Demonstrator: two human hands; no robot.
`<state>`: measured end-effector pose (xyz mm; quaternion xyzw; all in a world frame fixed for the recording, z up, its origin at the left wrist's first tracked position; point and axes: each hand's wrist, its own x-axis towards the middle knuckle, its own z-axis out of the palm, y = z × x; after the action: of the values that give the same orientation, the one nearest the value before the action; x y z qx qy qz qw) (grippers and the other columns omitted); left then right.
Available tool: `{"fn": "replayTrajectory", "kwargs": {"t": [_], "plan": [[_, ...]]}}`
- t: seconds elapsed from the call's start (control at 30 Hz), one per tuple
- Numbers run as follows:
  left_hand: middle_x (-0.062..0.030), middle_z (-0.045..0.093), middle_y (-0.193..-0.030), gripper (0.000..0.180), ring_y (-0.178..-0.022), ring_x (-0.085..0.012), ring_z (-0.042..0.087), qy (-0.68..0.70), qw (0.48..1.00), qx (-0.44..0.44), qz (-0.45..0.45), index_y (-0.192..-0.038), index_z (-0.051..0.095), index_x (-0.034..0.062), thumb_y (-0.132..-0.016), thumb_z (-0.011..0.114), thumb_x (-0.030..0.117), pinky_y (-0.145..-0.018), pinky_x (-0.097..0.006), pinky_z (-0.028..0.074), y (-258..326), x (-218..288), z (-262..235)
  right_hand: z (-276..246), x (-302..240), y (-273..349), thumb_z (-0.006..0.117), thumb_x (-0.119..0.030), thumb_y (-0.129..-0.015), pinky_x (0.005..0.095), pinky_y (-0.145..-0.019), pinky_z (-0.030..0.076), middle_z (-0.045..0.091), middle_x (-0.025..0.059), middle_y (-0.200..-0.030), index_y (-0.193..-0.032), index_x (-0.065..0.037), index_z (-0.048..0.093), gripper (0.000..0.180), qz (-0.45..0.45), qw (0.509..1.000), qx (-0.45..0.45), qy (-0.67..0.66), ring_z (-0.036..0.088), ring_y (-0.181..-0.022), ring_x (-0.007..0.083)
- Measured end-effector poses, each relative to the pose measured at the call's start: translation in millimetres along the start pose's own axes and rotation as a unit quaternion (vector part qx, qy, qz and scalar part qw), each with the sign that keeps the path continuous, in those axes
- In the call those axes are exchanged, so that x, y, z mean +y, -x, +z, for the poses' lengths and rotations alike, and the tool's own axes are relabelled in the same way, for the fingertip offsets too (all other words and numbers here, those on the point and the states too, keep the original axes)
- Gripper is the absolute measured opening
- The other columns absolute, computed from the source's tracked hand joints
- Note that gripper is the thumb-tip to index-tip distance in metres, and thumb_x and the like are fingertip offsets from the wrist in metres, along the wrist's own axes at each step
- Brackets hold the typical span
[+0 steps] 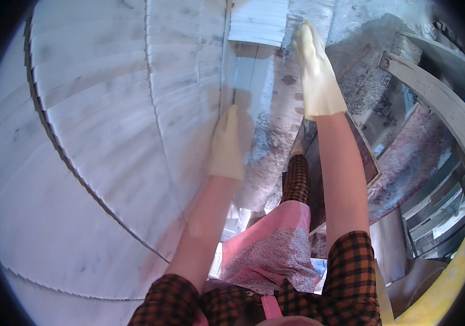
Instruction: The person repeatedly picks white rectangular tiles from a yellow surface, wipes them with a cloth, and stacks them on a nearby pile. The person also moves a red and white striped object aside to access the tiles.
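Pale cream rubber gloves cover both my hands. My left hand (227, 145) reaches forward beside the white stacked wall, its fingers stretched toward a narrow light-blue strip (259, 70). Blur hides whether its fingertips touch the strip or the wall. My right hand (311, 65) is farther forward, fingers stretched out and close together, just right of a small stack of thin white slabs (258, 22). Nothing shows in its grasp. Beneath it lies a stained, wet-looking pale surface (287, 98).
Tall rows of thin white stacked slabs (96, 125) fill the left side. On the right are a curved wooden board (433, 89), a reddish stained plank (409, 157) and a yellow curved edge (444, 288). A pink patterned apron (270, 250) hangs below my arms.
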<state>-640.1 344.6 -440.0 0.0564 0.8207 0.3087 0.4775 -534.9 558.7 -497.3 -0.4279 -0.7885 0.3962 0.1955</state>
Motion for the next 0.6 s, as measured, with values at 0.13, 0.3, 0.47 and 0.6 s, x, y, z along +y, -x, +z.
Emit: {"fn": "replayTrajectory", "kwargs": {"t": [0.13,0.3,0.47,0.6], "plan": [[-0.0154,0.048,-0.155,0.052,-0.141,-0.0231,0.047,0.025,0.999,0.005,-0.021,-0.153,0.045,0.0016,-0.109,0.046,0.030,-0.117,-0.033,0.038,11,2,-4,32,0,-31,0.045,-0.011,-0.106,0.0421,-0.113,0.047,0.047,0.0257,-0.151,-0.154,-0.002,0.038,0.049,0.000,0.999,0.042,-0.030,0.055,-0.135,0.0362],[-0.0133,0.041,-0.161,0.057,-0.144,-0.0233,0.045,0.034,0.999,-0.033,-0.020,-0.155,0.040,0.0005,-0.110,0.043,0.034,-0.119,-0.032,0.035,12,6,-6,65,17,-62,0.060,-0.039,-0.100,0.0441,-0.101,0.050,0.065,0.0250,-0.130,-0.153,-0.004,0.043,0.066,0.126,0.972,0.025,-0.196,0.064,-0.120,0.0354],[-0.0118,0.047,-0.157,0.051,-0.148,-0.0262,0.040,-0.700,0.658,-0.086,0.266,-0.156,0.040,0.0099,-0.109,0.048,0.029,-0.122,-0.043,0.030,-22,13,24,60,26,-72,0.063,-0.037,-0.099,0.0441,-0.105,0.046,0.062,0.0306,-0.133,-0.152,0.005,0.038,0.072,0.189,0.967,-0.072,-0.158,0.060,-0.126,0.0384],[-0.0128,0.048,-0.154,0.041,-0.148,-0.0288,0.038,-0.970,-0.064,-0.069,0.223,-0.147,0.045,0.0054,-0.110,0.045,0.025,-0.124,-0.049,0.029,-44,26,41,55,9,-57,0.061,-0.032,-0.101,0.0414,-0.114,0.038,0.047,0.0286,-0.151,-0.157,0.002,0.033,0.071,0.146,0.913,0.023,-0.380,0.046,-0.142,0.0373]]}}
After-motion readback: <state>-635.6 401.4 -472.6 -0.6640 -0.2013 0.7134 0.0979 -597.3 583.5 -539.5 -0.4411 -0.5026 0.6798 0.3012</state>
